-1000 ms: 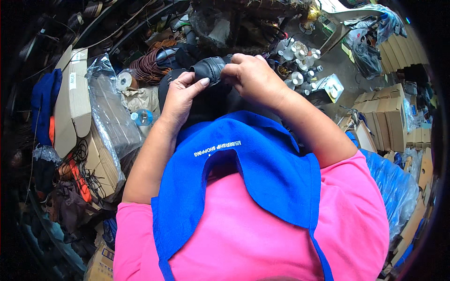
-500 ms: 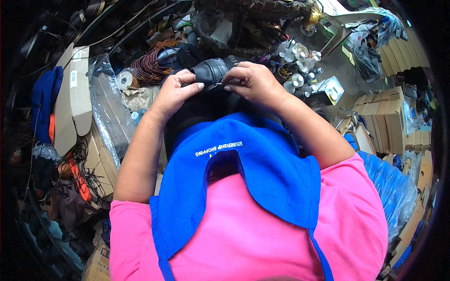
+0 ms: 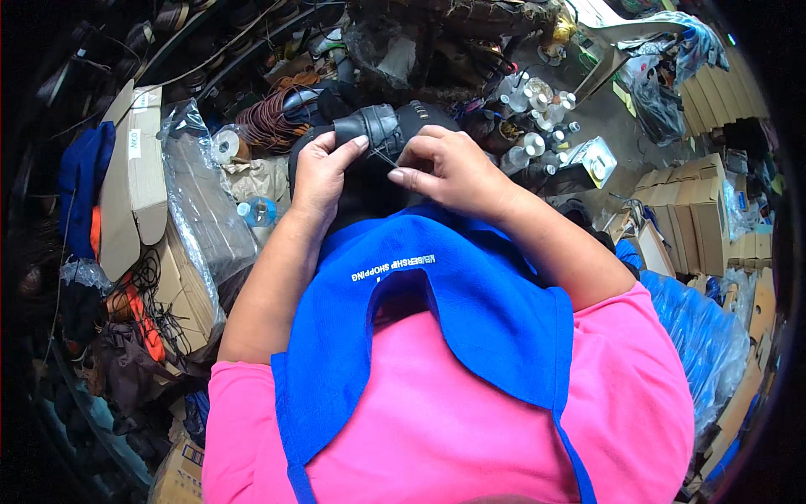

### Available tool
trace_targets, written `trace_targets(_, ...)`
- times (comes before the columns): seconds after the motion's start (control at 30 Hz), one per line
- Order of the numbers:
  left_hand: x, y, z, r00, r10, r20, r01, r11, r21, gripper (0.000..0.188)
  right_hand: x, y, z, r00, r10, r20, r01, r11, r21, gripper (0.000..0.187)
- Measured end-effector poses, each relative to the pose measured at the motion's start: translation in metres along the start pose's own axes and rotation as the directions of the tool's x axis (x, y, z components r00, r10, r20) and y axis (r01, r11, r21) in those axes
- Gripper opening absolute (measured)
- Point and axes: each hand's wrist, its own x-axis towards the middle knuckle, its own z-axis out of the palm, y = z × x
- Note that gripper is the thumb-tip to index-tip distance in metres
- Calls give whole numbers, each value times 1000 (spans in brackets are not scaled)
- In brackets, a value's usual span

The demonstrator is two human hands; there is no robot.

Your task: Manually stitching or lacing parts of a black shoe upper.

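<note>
A black leather shoe (image 3: pixel 379 126) lies across my lap at the top of the blue apron (image 3: pixel 495 328). My left hand (image 3: pixel 323 172) is closed on the shoe's left end, thumb on top and fingers partly hidden. At the shoe's near edge, my right hand (image 3: pixel 449 172) pinches a thin, straight, light piece (image 3: pixel 384 157) that runs from its fingertips to the leather. Whether that is a needle or taut thread, I cannot tell. Lacing or stitches (image 3: pixel 420 111) show on the shoe's right part, just beyond my right knuckles.
Coiled brown cord (image 3: pixel 270 120) and a white spool (image 3: pixel 227 144) lie on the left, near a plastic bottle (image 3: pixel 257 212). Several bottles (image 3: pixel 525 151) stand to the right, beside a white container (image 3: pixel 594 161). Cardboard pieces (image 3: pixel 138 176) and clear plastic wrap (image 3: pixel 206 197) lean at the left.
My right hand has drawn slightly down and away from the shoe, and the thin piece between them shows longer. My left hand and forearm have shifted a little right.
</note>
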Motion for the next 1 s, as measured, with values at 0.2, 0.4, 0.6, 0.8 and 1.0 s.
trace_targets(0.2, 0, 4, -3, 994, -66, 85, 67, 998, -19, 15, 23, 26, -3, 960, -165, -225, 163, 986, -26, 18)
trace_targets(0.4, 0, 0, -7, 994, -47, 98, 48, 999, -5, 17, 30, 35, -3, 933, -340, -115, 290, 903, -317, 17)
trace_targets(0.6, -1, -1, -3, 999, -15, 50, 17, 999, -35, 14, 19, 17, 3, 960, -278, 12, 255, 859, -443, 13)
trace_targets(0.8, 2, -2, -2, 999, -39, -8, 38, 996, -83, 13, 13, 15, 2, 968, -238, 84, 252, 892, -375, 13)
trace_targets(1.0, 5, 3, -9, 996, -83, 37, 85, 995, -52, 13, 13, -1, -8, 938, -337, -83, 247, 817, -521, 28)
